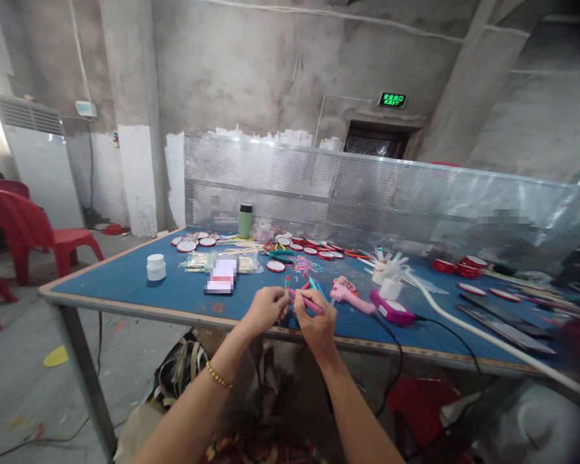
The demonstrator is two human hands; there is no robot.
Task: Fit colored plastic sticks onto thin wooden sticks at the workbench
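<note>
Both my hands meet at the near edge of the blue worktable (125, 280). My left hand (265, 308) is closed in a pinch on a thin stick with a red and green tip (287, 281). My right hand (318, 320) is closed around a pink pen-like tool (305, 300), its end pointing toward the left hand. A gold bracelet (218, 376) sits on my left wrist. Just beyond my fingers lie a few blue and pink sticks (314, 285).
A pink glue gun (348, 294), a magenta device (392, 307) with a black cable, a white jar (156, 267), a green bottle (245, 221) and several red-rimmed round discs (188, 245) lie on the table. Red chairs (24, 235) stand left. A perforated metal screen (319, 187) backs the table.
</note>
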